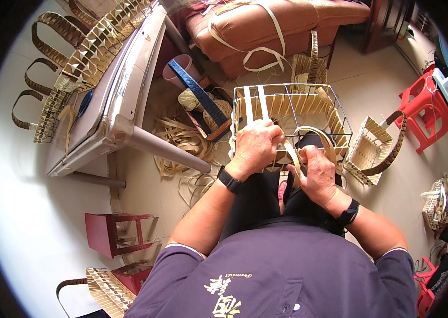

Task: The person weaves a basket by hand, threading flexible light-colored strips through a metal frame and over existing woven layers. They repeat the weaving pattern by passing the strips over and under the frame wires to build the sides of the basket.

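A rectangular wire-framed basket [308,102] rests over my lap, its walls partly woven with pale flat strips. Two white strips cross the open wire on its left part. My left hand [258,146] is closed over the basket's near edge, fingers curled; what lies under the fingertips is hidden. Between my hands a long beige strip [291,152] runs along and bends into a loop over the near side. My right hand [316,175] pinches this strip between thumb and fingers, just right of the left hand.
Finished-looking handled baskets stand on the table [112,100] at left. A small handled basket [370,151] sits on the floor at right, near a red stool [426,108]. Coiled strips [179,146] and a blue-handled carrier [200,95] lie left of my knees; a brown sofa [261,32] is ahead.
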